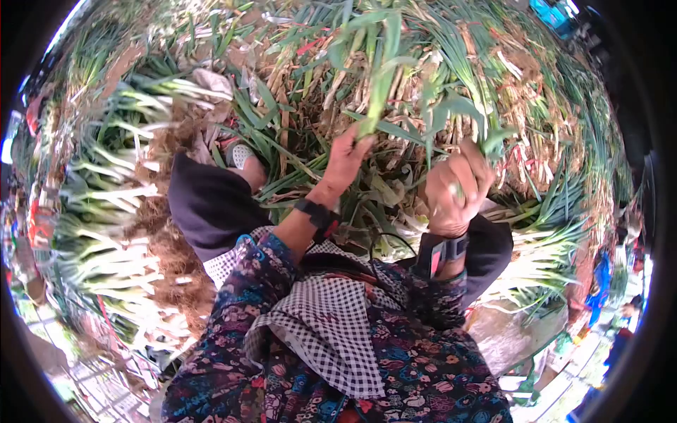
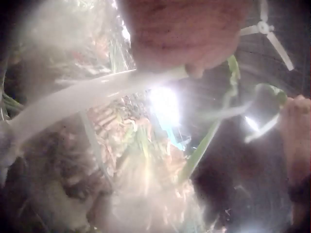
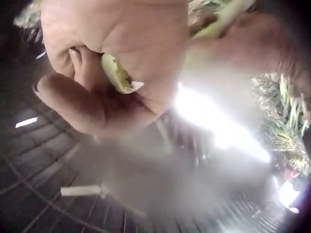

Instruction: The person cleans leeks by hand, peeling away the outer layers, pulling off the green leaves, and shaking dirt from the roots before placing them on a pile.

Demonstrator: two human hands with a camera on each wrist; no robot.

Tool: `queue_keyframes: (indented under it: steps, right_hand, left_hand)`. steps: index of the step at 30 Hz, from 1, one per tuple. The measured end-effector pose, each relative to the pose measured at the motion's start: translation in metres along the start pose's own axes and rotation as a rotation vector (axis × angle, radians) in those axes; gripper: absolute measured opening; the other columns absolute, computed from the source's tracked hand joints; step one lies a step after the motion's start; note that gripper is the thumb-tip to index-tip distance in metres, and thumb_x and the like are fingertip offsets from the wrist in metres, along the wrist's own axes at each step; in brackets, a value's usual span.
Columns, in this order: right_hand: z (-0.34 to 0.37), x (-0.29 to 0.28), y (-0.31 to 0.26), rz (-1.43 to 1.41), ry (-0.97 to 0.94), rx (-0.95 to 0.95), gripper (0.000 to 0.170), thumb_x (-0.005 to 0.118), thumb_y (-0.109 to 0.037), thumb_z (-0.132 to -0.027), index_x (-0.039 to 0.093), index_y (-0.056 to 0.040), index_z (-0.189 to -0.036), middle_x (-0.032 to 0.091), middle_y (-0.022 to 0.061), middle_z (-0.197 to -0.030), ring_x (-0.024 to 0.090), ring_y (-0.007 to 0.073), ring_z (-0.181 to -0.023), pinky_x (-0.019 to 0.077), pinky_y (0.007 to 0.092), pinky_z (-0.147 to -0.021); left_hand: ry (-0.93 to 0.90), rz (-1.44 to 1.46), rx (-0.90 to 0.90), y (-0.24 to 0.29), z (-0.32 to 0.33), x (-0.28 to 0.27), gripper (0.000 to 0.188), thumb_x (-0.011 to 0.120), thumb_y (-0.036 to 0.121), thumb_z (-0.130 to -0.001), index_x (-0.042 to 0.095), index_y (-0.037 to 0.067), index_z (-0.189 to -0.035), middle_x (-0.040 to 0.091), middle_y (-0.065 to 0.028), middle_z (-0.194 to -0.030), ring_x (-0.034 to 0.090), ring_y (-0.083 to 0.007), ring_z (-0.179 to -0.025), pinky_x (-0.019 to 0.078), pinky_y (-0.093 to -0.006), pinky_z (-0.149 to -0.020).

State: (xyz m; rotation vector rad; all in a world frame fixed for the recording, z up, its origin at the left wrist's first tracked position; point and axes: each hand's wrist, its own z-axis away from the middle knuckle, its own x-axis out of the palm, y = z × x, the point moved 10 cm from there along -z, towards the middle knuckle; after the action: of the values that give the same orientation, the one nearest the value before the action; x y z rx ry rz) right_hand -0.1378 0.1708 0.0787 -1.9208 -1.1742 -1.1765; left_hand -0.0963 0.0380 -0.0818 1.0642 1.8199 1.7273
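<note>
Green, long and slightly smeared by motion blur, the leek [image 1: 381, 92] rises from the left hand [image 1: 345, 161] in my head view, its leaves spreading above the heap ahead. The left fingers are curled around it, clamped on the stalk. On my left wrist feed a thick, whitish stem runs slantwise from beneath the hand toward the left edge (haze softens its outline, so I can't read its surface well).

The right hand [image 1: 460, 187] is beside the left, apart from it, with fingers bent inward and clamped on a yellow-green leaf scrap [image 3: 116, 74]. I see that scrap against the palm, with a ragged, paler end. A broad green leaf shows near the fingertips, but I can't tell whether they touch it.

To my left lies a row of leeks [image 1: 116, 201] with white shanks and brown, stringy roots; another bundle [image 1: 539, 264] fans out on the right. Below the hands are dark trousers [image 1: 211, 204] and a black-and-white checked cloth [image 1: 328, 328]. The palm covers much of my right wrist view, and glare washes out part of both wrist views. A three-bladed fan [image 2: 263, 27] shows in the left one.
</note>
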Motion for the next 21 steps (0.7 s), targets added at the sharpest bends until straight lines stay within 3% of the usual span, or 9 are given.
queue_keyframes:
  steps: [3, 5, 8, 11, 13, 15, 17, 18, 21]
  right_hand:
    - [0.006, -0.077, -0.040, 0.274, 0.309, -0.033, 0.024, 0.058, -0.025, -0.094, 0.056, -0.0054, -0.108, 0.056, 0.0003, -0.082, 0.046, 0.0042, -0.061, 0.0356, 0.0180, -0.047]
    - [0.008, -0.103, -0.038, 0.453, 0.753, -0.168, 0.025, 0.062, -0.025, -0.092, 0.059, -0.0035, -0.105, 0.055, -0.0008, -0.080, 0.044, 0.0064, -0.060, 0.0360, 0.0196, -0.048]
    - [-0.006, -0.116, -0.022, 0.784, 0.778, -0.057, 0.023, 0.066, -0.023, -0.090, 0.061, -0.0057, -0.104, 0.057, -0.0004, -0.081, 0.046, 0.0069, -0.058, 0.0382, 0.0198, -0.049]
    - [-0.037, -0.119, -0.028, 1.056, 0.691, -0.078, 0.017, 0.069, -0.018, -0.088, 0.063, -0.0083, -0.101, 0.061, -0.0004, -0.084, 0.047, 0.0078, -0.057, 0.0429, 0.0219, -0.051]
    - [-0.051, -0.107, -0.041, 1.214, 0.665, -0.302, 0.018, 0.068, -0.014, -0.087, 0.062, -0.0084, -0.103, 0.064, 0.0005, -0.088, 0.047, 0.0080, -0.054, 0.0456, 0.0231, -0.053]
    - [-0.041, -0.110, -0.041, 1.076, 0.730, -0.318, 0.024, 0.068, -0.010, -0.086, 0.059, -0.0070, -0.108, 0.065, 0.0005, -0.088, 0.046, 0.0073, -0.055, 0.0461, 0.0234, -0.053]
    - [-0.026, -0.126, -0.025, 0.577, 0.744, -0.257, 0.021, 0.064, -0.011, -0.090, 0.056, -0.0072, -0.109, 0.064, 0.0006, -0.086, 0.046, 0.0072, -0.056, 0.0448, 0.0214, -0.053]
    - [-0.025, -0.138, -0.003, 0.213, 0.640, -0.042, 0.013, 0.057, -0.014, -0.094, 0.055, -0.0075, -0.105, 0.063, 0.0007, -0.086, 0.046, 0.0069, -0.058, 0.0438, 0.0204, -0.054]
    - [-0.023, -0.064, 0.010, 0.300, 0.321, 0.011, 0.021, 0.055, -0.023, -0.095, 0.054, -0.0072, -0.109, 0.060, -0.0007, -0.091, 0.049, 0.0063, -0.063, 0.0445, 0.0204, -0.056]
  left_hand:
    - [0.081, -0.173, 0.066, 0.010, 0.009, -0.016, 0.036, 0.058, 0.007, -0.092, 0.053, 0.002, -0.127, 0.054, 0.0039, -0.081, 0.045, -0.0048, -0.068, 0.0406, -0.0208, -0.061]
    - [0.142, -0.213, 0.075, 0.012, 0.012, -0.017, 0.035, 0.057, 0.007, -0.092, 0.053, 0.002, -0.127, 0.056, 0.0021, -0.082, 0.045, -0.0067, -0.070, 0.0412, -0.0210, -0.063]
    - [0.213, -0.485, 0.370, 0.044, 0.028, -0.008, 0.043, 0.058, 0.000, -0.087, 0.051, 0.002, -0.130, 0.055, -0.0111, -0.092, 0.052, -0.0185, -0.077, 0.0445, -0.0281, -0.072]
    - [0.202, -0.627, 0.246, 0.036, 0.036, -0.006, 0.045, 0.058, -0.001, -0.086, 0.050, 0.002, -0.130, 0.057, -0.0147, -0.097, 0.056, -0.0262, -0.085, 0.0458, -0.0324, -0.079]
    - [0.197, -0.597, 0.291, 0.036, 0.037, -0.004, 0.047, 0.056, 0.000, -0.086, 0.047, 0.002, -0.132, 0.051, -0.0193, -0.094, 0.052, -0.0364, -0.082, 0.0445, -0.0383, -0.074]
    - [0.208, -0.581, 0.331, 0.035, 0.038, -0.005, 0.046, 0.057, 0.002, -0.087, 0.047, 0.002, -0.132, 0.051, -0.0195, -0.092, 0.052, -0.0376, -0.080, 0.0445, -0.0392, -0.072]
    - [0.202, -0.557, 0.368, 0.030, 0.035, -0.008, 0.043, 0.057, 0.003, -0.088, 0.049, 0.002, -0.130, 0.054, -0.0199, -0.092, 0.054, -0.0356, -0.080, 0.0453, -0.0391, -0.072]
    - [0.194, -0.532, 0.403, 0.027, 0.034, -0.010, 0.041, 0.058, 0.005, -0.089, 0.050, 0.001, -0.129, 0.056, -0.0202, -0.092, 0.056, -0.0337, -0.079, 0.0461, -0.0389, -0.072]
    - [0.191, -0.483, 0.113, -0.015, 0.021, -0.043, 0.034, 0.059, 0.007, -0.090, 0.055, -0.001, -0.123, 0.063, -0.0136, -0.091, 0.060, -0.0232, -0.077, 0.0481, -0.0339, -0.071]
